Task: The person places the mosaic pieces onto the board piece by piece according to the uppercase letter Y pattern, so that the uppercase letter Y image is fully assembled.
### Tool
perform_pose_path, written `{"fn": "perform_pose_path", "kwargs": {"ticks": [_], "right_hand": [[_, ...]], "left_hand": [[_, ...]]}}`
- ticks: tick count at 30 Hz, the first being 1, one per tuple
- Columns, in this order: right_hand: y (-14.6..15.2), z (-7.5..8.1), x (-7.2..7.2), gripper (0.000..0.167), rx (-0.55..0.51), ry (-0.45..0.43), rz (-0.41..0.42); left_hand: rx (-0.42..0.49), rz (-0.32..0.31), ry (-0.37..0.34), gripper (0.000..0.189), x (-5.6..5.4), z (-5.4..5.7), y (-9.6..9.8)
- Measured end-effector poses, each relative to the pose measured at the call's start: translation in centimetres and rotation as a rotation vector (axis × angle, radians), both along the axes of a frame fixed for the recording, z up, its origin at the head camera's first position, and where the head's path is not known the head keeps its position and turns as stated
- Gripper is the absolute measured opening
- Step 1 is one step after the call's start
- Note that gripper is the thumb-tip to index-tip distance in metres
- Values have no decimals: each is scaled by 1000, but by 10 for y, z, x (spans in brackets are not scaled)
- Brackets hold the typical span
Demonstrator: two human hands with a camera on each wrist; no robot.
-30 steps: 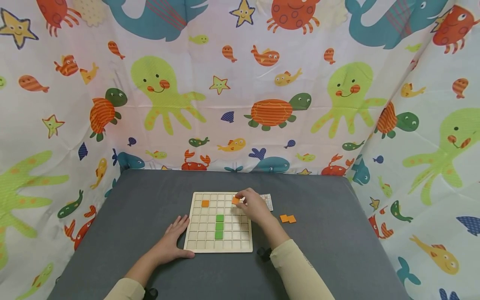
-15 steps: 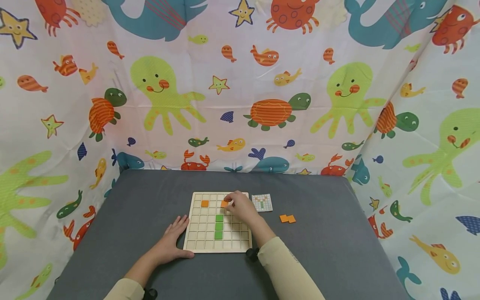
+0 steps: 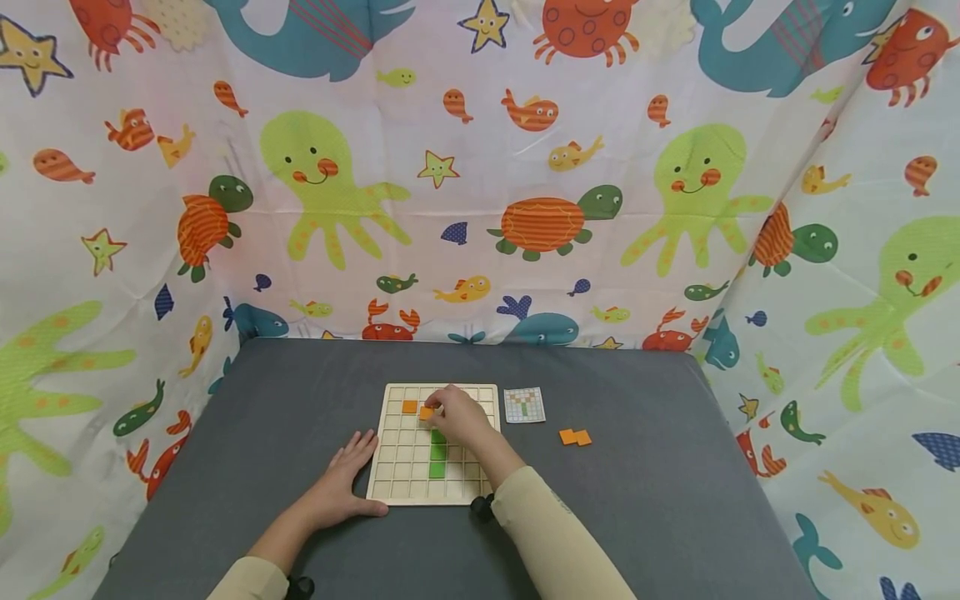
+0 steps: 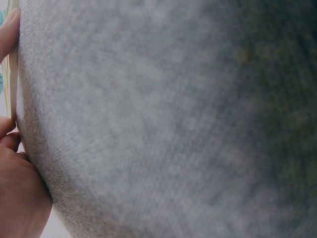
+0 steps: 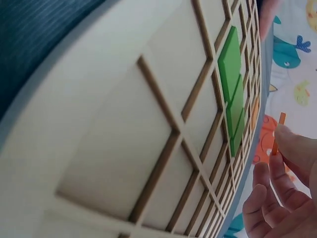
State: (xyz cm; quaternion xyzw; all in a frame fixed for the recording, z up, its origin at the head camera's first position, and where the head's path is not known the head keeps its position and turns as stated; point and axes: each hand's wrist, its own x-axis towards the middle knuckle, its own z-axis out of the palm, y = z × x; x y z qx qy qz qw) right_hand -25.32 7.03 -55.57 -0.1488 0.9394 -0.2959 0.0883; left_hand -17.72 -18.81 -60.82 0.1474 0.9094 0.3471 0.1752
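A pale wooden grid board (image 3: 397,492) lies on the grey table. My right hand (image 3: 461,417) is over its upper part, pinching an orange square tile (image 5: 279,133) between thumb and fingertips; the tile is seen edge-on in the right wrist view. To the left of it, another orange tile (image 3: 409,407) sits in a grid square. Several green tiles (image 3: 437,470) form a column in the board's middle, the top one partly covered by the right hand. At the board's left edge, my left hand (image 3: 347,483) rests with fingers spread, thumb by the lower left corner.
A small printed pattern card (image 3: 524,405) lies just right of the board. Further right, two orange tiles (image 3: 575,437) overlap on the grey tabletop (image 3: 660,500). A curtain with sea animals (image 3: 480,250) encloses the table at the back and sides.
My right hand has moved left across the board's upper rows with the orange tile, uncovering the pattern card. The left hand has stayed in place.
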Motion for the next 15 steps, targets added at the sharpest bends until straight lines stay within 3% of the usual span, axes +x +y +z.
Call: {"fn": "perform_pose_path", "kwargs": {"ticks": [15], "right_hand": [[-12,-11,0,22,91,-24,-15]], "left_hand": [[15,-2,1,125,1,1,1]]}}
